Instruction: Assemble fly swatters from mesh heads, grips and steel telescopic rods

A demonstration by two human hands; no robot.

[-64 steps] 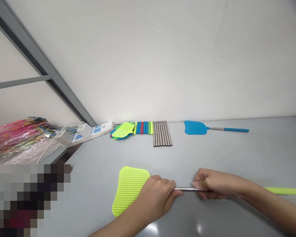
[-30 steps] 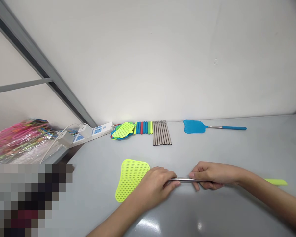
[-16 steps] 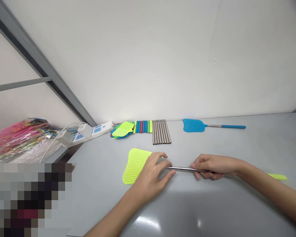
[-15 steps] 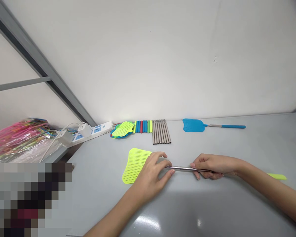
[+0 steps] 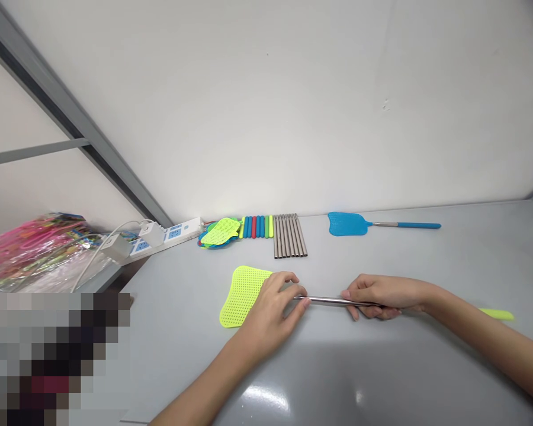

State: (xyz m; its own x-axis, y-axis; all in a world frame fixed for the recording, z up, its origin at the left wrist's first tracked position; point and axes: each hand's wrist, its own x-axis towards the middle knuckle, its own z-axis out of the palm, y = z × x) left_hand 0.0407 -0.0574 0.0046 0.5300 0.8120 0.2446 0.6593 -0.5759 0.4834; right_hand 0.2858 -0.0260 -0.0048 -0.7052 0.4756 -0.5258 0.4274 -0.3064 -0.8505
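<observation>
A thin metal rod point(image 5: 326, 300) spans the gap between my two hands, lying nearly level above the grey table. Thumb and forefinger of my left hand point(image 5: 275, 310) pinch its left end. My right hand point(image 5: 375, 297) has its fingers wrapped round the right part, so that end is hidden. Under and beside my left hand lies a yellow-green perforated fly swatter head point(image 5: 240, 299); my fingers cover its right side. Past my right forearm, a yellow-green handle point(image 5: 497, 313) shows in part on the table.
Along the wall lie a blue fly swatter point(image 5: 349, 224), several metal rods point(image 5: 289, 236), several coloured handles point(image 5: 258, 227) and a pile of swatter heads point(image 5: 221, 232). A power strip point(image 5: 173, 235) with plugged-in chargers and plastic-wrapped goods point(image 5: 39, 248) are at the left.
My left thumb has drawn in closer to the forefinger at the rod's end, and the left hand has moved very slightly left. My right hand keeps its hold; the view has shifted a little.
</observation>
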